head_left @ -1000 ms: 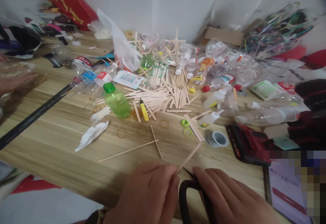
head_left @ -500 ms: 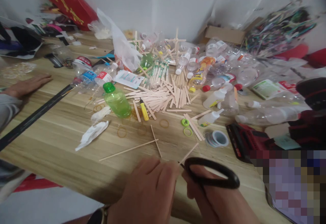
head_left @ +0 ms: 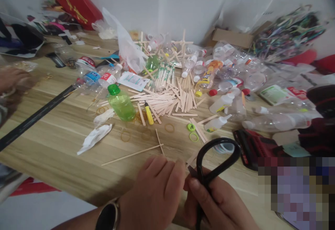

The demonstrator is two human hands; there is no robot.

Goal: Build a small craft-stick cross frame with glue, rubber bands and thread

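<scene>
My right hand (head_left: pixel 222 202) is closed around black-handled scissors (head_left: pixel 200 177), with a handle loop standing up above the fingers and the metal part pointing left. My left hand (head_left: pixel 157 191), with a watch on its wrist, is closed beside the scissors. A flat wooden stick (head_left: pixel 192 159) pokes out past the left fingertips near the blade; most of it is hidden. In front of the hands, two thin wooden sticks (head_left: pixel 133 154) lie crossed on the table.
Loose craft sticks (head_left: pixel 159 101), a yellow-handled screwdriver (head_left: pixel 148 113), a green bottle (head_left: pixel 121 104) and glue bottles (head_left: pixel 217 122) lie beyond. Several clear plastic bottles crowd the back. A wire spool (head_left: pixel 225 148) and a red-black power tool (head_left: pixel 251 150) are right. Another person's hand (head_left: pixel 13 78) is at left.
The scissors have turned, so their handle loop now stands more upright and higher. Less of the stick shows between my hands. The other person's hand has pulled back toward the left edge.
</scene>
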